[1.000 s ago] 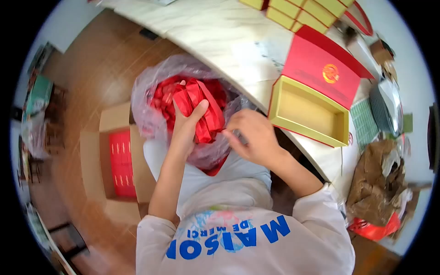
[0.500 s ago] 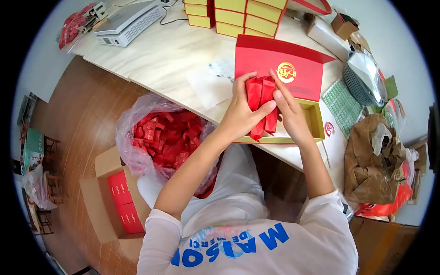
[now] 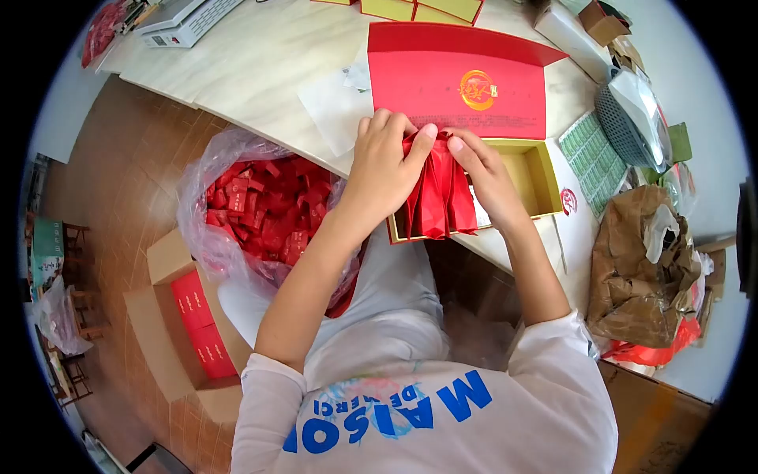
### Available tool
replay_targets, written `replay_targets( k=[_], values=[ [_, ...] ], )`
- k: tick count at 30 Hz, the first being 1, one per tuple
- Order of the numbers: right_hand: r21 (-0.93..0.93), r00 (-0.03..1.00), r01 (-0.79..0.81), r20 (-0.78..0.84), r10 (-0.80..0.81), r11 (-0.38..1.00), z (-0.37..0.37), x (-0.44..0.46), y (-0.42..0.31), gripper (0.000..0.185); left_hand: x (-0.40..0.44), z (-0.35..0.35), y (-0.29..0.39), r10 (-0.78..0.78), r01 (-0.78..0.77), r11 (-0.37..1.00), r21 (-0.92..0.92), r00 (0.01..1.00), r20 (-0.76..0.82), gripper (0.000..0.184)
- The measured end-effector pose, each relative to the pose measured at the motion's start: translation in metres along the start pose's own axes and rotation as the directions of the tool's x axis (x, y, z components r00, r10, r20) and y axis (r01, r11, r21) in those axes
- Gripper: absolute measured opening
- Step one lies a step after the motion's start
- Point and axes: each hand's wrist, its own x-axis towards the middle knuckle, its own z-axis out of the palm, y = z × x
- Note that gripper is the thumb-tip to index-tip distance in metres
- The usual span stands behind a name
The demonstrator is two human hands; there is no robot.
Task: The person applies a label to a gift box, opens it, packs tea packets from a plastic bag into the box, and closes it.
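Red foil packets (image 3: 439,193) are held side by side between my two hands, over the left part of an open gift box (image 3: 530,175) with a yellow inside. My left hand (image 3: 387,162) grips their upper left edge, its thumb at the top. On their right side, my right hand (image 3: 488,175) pinches the top with thumb and fingers. The box's red lid (image 3: 426,75) stands raised behind, with a gold emblem. Below the table edge, a clear plastic bag (image 3: 201,201) holds many small red packets (image 3: 268,213).
A carton (image 3: 154,316) with red boxes stands on the floor at left. On the table (image 3: 260,79) are a scale (image 3: 185,22), yellow-red boxes (image 3: 446,11), a green sheet (image 3: 594,162) and a grey basket (image 3: 624,118). A brown bag (image 3: 636,272) lies at right.
Both hands have carried the red packets from over the plastic bag to the gift box. Since half a second ago they sit lower in the view, over its left part.
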Motion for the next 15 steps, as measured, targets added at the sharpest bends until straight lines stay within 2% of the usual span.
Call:
replay_targets(
  k=[4, 6, 9, 10, 12, 13, 14, 15],
  values=[
    [-0.047, 0.999, 0.016, 0.04, -0.014, 0.999, 0.002, 0.001, 0.001, 0.042, 0.002, -0.001, -0.007, 0.022, -0.022, 0.999, -0.027, 1.0, -0.004, 0.034],
    [-0.088, 0.993, 0.121, 0.014, -0.12, 0.989, 0.003, 0.002, 0.005, 0.04, 0.001, 0.0, -0.009, 0.02, -0.02, 0.999, -0.026, 1.0, -0.001, 0.034],
    [-0.185, 0.988, 0.155, 0.039, -0.151, 0.97, 0.004, 0.0, 0.002, 0.041, -0.002, 0.01, -0.013, 0.049, -0.052, 0.998, -0.028, 0.993, -0.103, 0.028],
    [-0.187, 0.988, 0.155, 0.041, -0.15, 0.97, 0.005, -0.001, 0.002, 0.041, -0.003, 0.013, -0.013, 0.077, -0.079, 0.997, -0.013, 0.986, -0.148, 0.021],
    [-0.376, 0.98, 0.168, -0.033, -0.194, 0.911, 0.011, -0.003, 0.003, 0.039, -0.004, 0.017, -0.013, 0.102, -0.104, 0.995, 0.001, 0.975, -0.196, 0.015],
    [-0.379, 0.98, 0.171, -0.028, -0.196, 0.909, 0.012, -0.004, 0.007, 0.039, -0.005, 0.017, -0.011, 0.154, -0.133, 0.984, 0.117, 0.968, -0.198, 0.015],
    [-0.479, 0.962, 0.245, 0.009, -0.274, 0.843, 0.014, -0.004, 0.013, 0.037, -0.005, 0.016, -0.009, 0.204, -0.157, 0.96, 0.233, 0.959, -0.195, 0.018],
    [-0.568, 0.936, 0.317, 0.058, -0.348, 0.759, 0.016, -0.004, 0.015, 0.036, -0.003, 0.016, -0.009, 0.201, -0.151, 0.96, 0.235, 0.958, -0.206, 0.018]
  ],
)
